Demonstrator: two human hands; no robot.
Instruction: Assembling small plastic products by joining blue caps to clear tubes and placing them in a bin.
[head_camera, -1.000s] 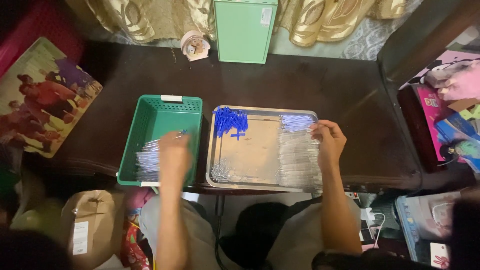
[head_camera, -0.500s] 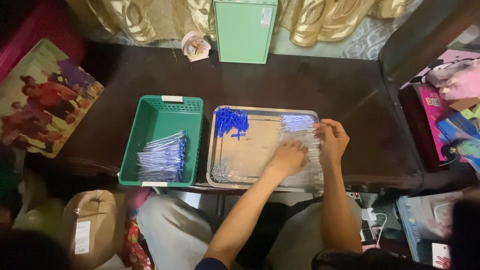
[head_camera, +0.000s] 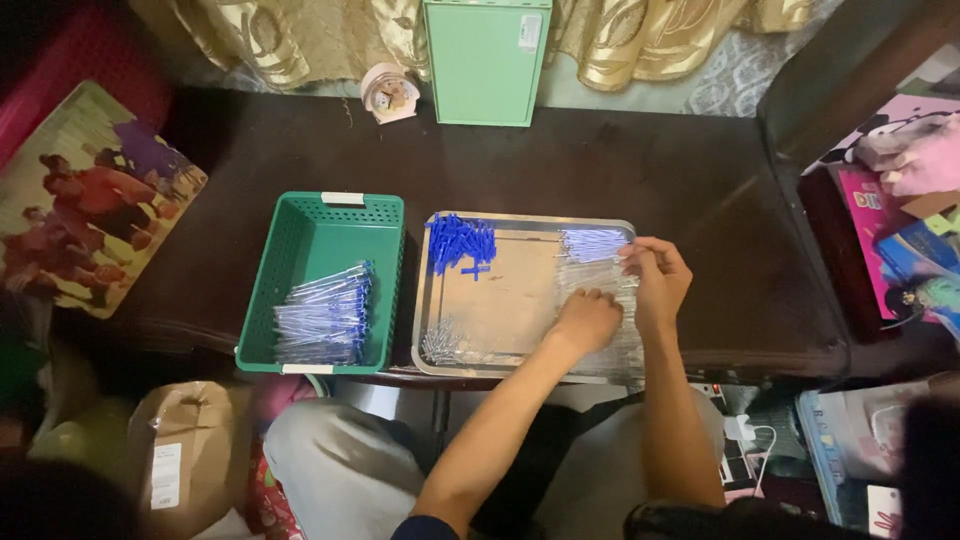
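Pens (head_camera: 600, 290), thin and clear with blue ends, lie heaped at the right of your metal tray (head_camera: 520, 222); your left hand (head_camera: 585, 322) presses curled onto them, your right hand (head_camera: 655, 280) pinches a few

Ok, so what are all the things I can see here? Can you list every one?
table: one, dark brown, fills the middle
green basket: one, left on the table
clear tubes with blue ends: a bundle, lying in the basket
metal tray: one, silver, right of the basket
blue caps: a pile, top left corner of the tray
clear tubes: a heap, right side of the tray
green box: one, upright at the back edge
small clock-like toy: one, pale pink, left of the box
left hand: resting on the tubes in the tray
right hand: fingers pinching among the tubes
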